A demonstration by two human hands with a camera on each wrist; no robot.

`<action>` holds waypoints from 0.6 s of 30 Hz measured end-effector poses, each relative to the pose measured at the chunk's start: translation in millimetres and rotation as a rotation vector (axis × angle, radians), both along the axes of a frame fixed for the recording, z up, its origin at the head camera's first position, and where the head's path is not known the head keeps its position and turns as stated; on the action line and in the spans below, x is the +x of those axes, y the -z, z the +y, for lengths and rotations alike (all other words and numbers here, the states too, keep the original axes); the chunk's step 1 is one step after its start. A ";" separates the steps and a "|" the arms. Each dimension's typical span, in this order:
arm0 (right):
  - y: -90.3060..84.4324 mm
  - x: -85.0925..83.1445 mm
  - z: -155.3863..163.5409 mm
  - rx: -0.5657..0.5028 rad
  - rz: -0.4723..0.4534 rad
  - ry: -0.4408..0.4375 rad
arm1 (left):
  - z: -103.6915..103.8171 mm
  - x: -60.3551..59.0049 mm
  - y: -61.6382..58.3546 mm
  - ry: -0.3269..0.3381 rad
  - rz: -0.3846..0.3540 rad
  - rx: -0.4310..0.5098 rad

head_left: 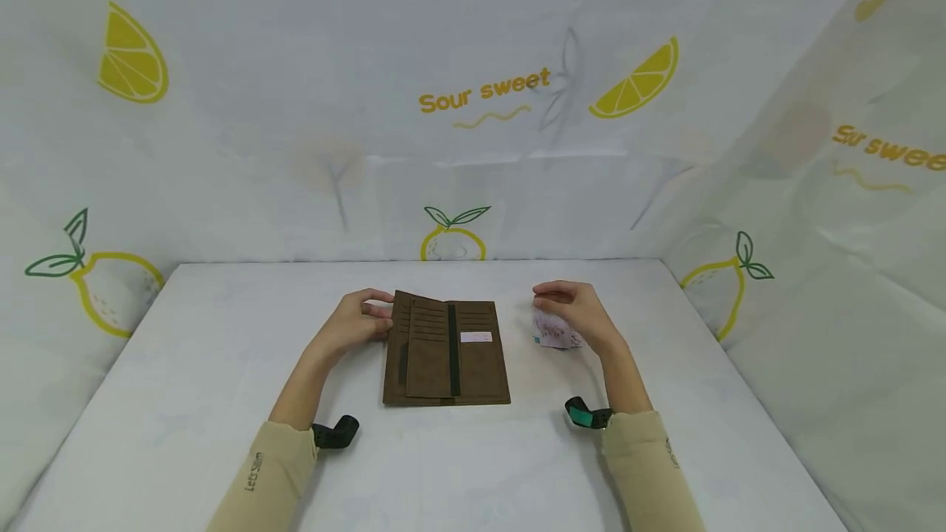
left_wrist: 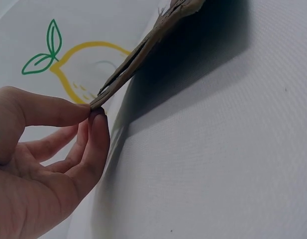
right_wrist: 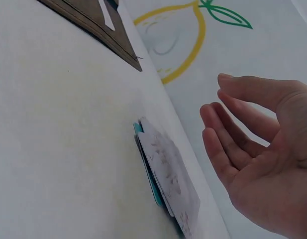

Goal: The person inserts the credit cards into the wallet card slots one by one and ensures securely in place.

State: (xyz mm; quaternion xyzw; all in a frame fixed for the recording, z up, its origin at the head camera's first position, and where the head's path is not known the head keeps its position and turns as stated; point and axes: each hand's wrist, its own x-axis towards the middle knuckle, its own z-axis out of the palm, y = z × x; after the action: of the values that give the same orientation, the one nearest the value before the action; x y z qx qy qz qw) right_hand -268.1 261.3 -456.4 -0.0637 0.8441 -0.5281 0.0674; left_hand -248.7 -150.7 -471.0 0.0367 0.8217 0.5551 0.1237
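The left hand point(left_wrist: 39, 164) pinches the edge of a brown wallet point(left_wrist: 138, 52) between thumb and fingers point(left_wrist: 96, 137), the fingertips meeting right at the wallet's lower end. The wallet slants up and away toward the top of the view, its layered edges showing, lifted off the white desk point(left_wrist: 218, 159) and casting a dark shadow on it. Behind it, a backdrop point(left_wrist: 14, 30) shows a yellow lemon drawing point(left_wrist: 78, 59) with green leaves.

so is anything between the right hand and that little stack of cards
Nothing visible. The right hand hovers open just above the cards, which lie flat on the table with only air between. The wallet lies off to the side, its edge pinched by the left hand.
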 end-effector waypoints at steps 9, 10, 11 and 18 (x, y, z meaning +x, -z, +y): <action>8.5 8.0 28.3 0.053 -0.041 0.196 | -0.8 -1.1 2.4 0.018 -0.003 0.069; 9.4 8.0 29.0 0.052 -0.041 0.207 | -1.5 -1.3 3.1 0.017 -0.008 0.082; 10.4 7.9 29.5 0.050 -0.042 0.216 | -2.6 -1.3 3.7 0.020 -0.011 0.095; 18.3 7.0 35.9 0.114 -0.086 0.246 | -6.8 -4.6 6.7 0.038 -0.054 0.183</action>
State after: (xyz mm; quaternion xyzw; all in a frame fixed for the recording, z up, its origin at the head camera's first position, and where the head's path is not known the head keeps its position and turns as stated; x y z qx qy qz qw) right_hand -261.1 297.2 -474.7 0.0668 0.8706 -0.4857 0.0416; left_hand -253.2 -157.5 -477.8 0.0484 0.7631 0.6262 0.1522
